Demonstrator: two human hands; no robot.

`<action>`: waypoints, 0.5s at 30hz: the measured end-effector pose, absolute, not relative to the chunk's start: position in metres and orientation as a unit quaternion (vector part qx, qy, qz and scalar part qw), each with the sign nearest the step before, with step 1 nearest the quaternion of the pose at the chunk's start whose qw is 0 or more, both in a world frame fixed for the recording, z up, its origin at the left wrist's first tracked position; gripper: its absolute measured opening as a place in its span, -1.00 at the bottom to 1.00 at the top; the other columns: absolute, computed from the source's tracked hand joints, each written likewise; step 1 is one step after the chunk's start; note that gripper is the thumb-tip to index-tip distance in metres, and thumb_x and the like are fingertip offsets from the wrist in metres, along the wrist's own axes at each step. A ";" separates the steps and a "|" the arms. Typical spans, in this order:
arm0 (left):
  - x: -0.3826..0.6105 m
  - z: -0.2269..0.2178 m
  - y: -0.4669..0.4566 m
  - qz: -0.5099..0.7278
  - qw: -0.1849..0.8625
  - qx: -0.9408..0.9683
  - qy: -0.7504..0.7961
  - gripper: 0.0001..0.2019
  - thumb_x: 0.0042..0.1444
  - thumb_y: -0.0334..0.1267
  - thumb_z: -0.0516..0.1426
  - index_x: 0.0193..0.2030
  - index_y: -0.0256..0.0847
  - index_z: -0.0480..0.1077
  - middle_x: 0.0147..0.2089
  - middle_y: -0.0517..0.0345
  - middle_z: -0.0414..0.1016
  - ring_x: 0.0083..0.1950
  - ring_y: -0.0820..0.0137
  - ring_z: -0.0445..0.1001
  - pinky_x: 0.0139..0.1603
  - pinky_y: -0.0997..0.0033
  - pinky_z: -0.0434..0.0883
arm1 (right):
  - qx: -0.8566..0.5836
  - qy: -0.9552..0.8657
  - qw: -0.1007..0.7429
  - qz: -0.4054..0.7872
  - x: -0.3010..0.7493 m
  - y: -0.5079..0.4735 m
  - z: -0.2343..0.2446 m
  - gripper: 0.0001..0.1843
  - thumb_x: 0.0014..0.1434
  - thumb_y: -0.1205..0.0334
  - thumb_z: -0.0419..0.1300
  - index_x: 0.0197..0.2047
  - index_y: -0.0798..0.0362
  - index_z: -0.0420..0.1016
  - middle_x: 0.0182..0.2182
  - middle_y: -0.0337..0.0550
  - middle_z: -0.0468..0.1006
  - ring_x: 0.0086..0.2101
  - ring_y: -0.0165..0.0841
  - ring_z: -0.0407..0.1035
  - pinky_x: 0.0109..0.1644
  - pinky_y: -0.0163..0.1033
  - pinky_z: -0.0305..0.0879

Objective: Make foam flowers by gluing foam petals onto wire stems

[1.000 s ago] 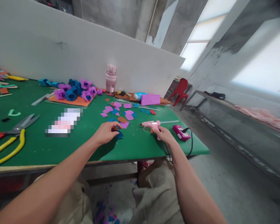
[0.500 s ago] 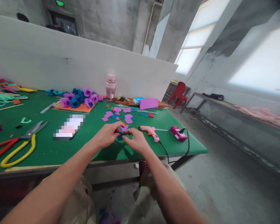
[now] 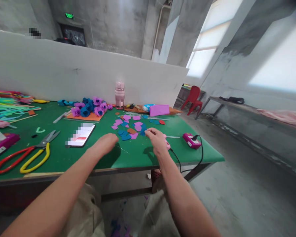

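Observation:
My left hand (image 3: 110, 142) is closed above the table's front part, its fingertips turned away from view. A thin pale wire (image 3: 123, 150) sticks out from under it toward the right. To the right, my right hand (image 3: 156, 139) pinches a blue paper petal (image 3: 143, 129) between thumb and fingers. Loose blue petals (image 3: 124, 135), purple petals (image 3: 138, 126) and a brown petal (image 3: 131, 131) lie on the green table between and beyond my hands. Behind my right hand is a pink glue gun (image 3: 167, 144), mostly hidden.
Red-and-yellow-handled scissors (image 3: 44, 143) and a phone (image 3: 82, 136) lie left. Paper flowers (image 3: 88, 107) rest on orange sheets at the back, near a pink bottle (image 3: 119, 95). A purple power strip (image 3: 191, 141) with a black cable sits right. A white board (image 3: 138, 74) stands behind.
My hands were together over the table; now they are apart, the left one further left and the right one further right with a blue petal. The view has shifted slightly.

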State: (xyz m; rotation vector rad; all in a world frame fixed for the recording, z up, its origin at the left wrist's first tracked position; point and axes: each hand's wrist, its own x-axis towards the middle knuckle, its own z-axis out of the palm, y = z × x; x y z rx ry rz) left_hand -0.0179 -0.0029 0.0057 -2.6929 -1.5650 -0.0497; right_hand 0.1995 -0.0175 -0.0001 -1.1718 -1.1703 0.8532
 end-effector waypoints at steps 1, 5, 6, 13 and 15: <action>-0.014 0.003 -0.006 0.000 0.022 -0.866 -0.500 -0.78 -0.09 -0.56 0.04 -0.42 -0.27 0.48 -0.33 -0.06 0.52 -0.21 0.26 0.47 -0.19 0.39 0.34 | -0.487 -0.479 0.625 0.379 0.202 -0.021 0.008 -0.87 -0.17 0.19 0.16 -0.56 0.08 0.34 -0.65 -0.35 0.26 -0.56 -0.48 0.12 -0.47 -0.35 0.05; 0.003 0.000 -0.019 0.027 0.053 -0.870 -0.489 -0.75 -0.04 -0.58 -0.02 -0.43 -0.34 0.47 -0.32 -0.19 0.50 -0.17 0.21 0.45 -0.16 0.31 0.34 | -0.399 -0.453 0.671 0.431 0.202 -0.048 0.043 -0.81 -0.18 0.17 0.22 -0.48 0.06 0.35 -0.58 -0.32 0.30 -0.51 -0.47 0.18 -0.43 -0.36 0.10; 0.005 0.001 -0.019 0.031 0.057 -0.871 -0.487 -0.75 -0.03 -0.58 -0.02 -0.43 -0.34 0.47 -0.31 -0.21 0.50 -0.16 0.20 0.45 -0.16 0.31 0.34 | -0.387 -0.461 0.669 0.436 0.199 -0.055 0.049 -0.81 -0.17 0.16 0.22 -0.48 0.06 0.35 -0.56 -0.32 0.31 -0.50 -0.47 0.18 -0.41 -0.36 0.11; -0.006 0.009 -0.005 0.096 0.026 -0.859 -0.502 -0.84 -0.13 -0.53 0.06 -0.49 -0.32 0.46 -0.37 -0.19 0.52 -0.27 0.21 0.49 -0.28 0.37 0.36 | -0.420 -0.521 0.604 0.433 0.179 -0.078 0.033 -0.85 -0.11 0.17 0.15 -0.56 0.07 0.33 -0.60 -0.32 0.27 -0.53 -0.49 0.12 -0.40 -0.36 0.08; -0.013 0.012 -0.002 0.125 0.007 -0.854 -0.504 -0.88 -0.22 -0.51 0.10 -0.58 -0.30 0.45 -0.45 -0.14 0.52 -0.36 0.21 0.49 -0.35 0.39 0.35 | -0.449 -0.539 0.585 0.406 0.179 -0.081 0.021 -0.86 -0.10 0.18 0.13 -0.56 0.08 0.34 -0.61 -0.32 0.26 -0.54 -0.49 0.10 -0.43 -0.36 0.05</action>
